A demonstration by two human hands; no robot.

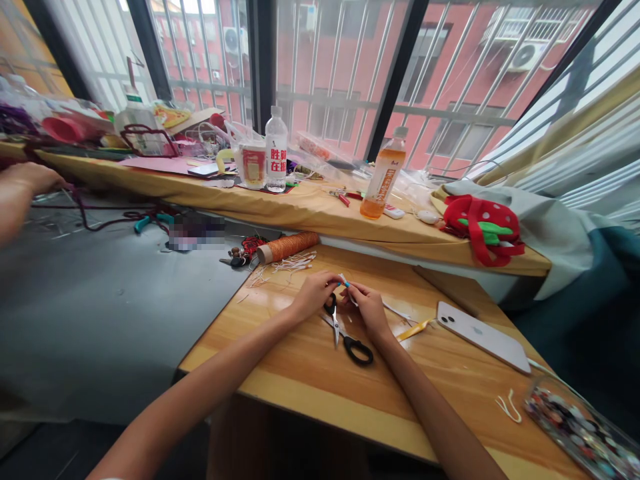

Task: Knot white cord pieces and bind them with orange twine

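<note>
My left hand and my right hand meet over the wooden table, fingertips pinched together on a thin white cord. Small blue spots show at the fingertips; whether they are nails or a bead I cannot tell. A white strand lies past my right hand. Black-handled scissors rest just below both hands, blades partly spread. To the right of my right hand lies a yellow strip. Cut white cord pieces are heaped beyond my left hand.
An orange thread spool lies at the table's back edge. A phone and a box of beads are at right. Bottles stand on the cloth-covered ledge. Another person's hand is by dark red cord at far left.
</note>
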